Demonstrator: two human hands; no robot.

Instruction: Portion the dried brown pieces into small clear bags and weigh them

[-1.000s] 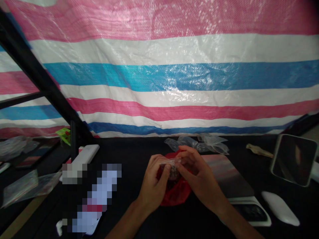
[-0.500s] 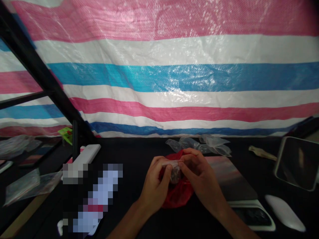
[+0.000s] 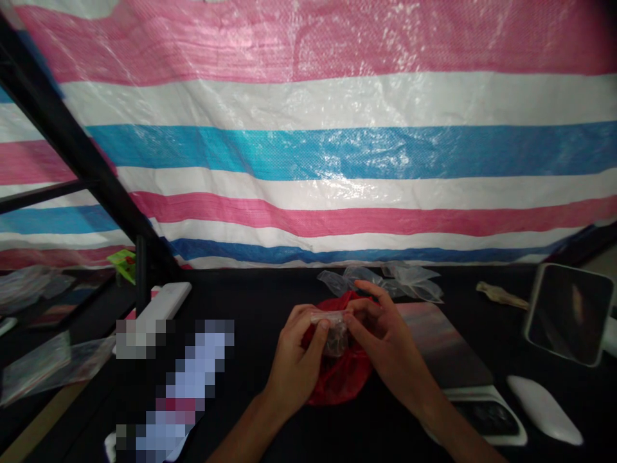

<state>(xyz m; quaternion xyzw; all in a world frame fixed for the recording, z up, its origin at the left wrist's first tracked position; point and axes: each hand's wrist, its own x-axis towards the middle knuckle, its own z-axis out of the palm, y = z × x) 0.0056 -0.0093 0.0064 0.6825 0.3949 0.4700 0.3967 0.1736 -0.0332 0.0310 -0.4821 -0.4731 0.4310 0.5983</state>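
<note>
My left hand (image 3: 301,350) pinches the left end of the top edge of a small clear plastic bag (image 3: 336,341) between thumb and fingers. At the bag's right end, my right hand (image 3: 378,334) closes thumb and index finger on the same edge, with another finger raised. The bag hangs below the fingertips, and whatever it holds is too blurred to name. Beneath both hands lies a crumpled red plastic bag (image 3: 342,382) on the black table (image 3: 270,289), partly hidden by them.
Several clear bags (image 3: 412,275) lie behind my hands. To the right are a grey flat case (image 3: 441,341), a white mouse (image 3: 544,408) and a dark-screened device (image 3: 571,315). Leftward lie a white box (image 3: 166,308), clear bags (image 3: 41,363) and a black frame post (image 3: 87,154). Striped sheeting (image 3: 308,154) hangs behind.
A finger of my right hand has lifted, while both hands keep pinching the clear bag's edge. More of the bag shows between them. The whole view has shifted slightly.
</note>
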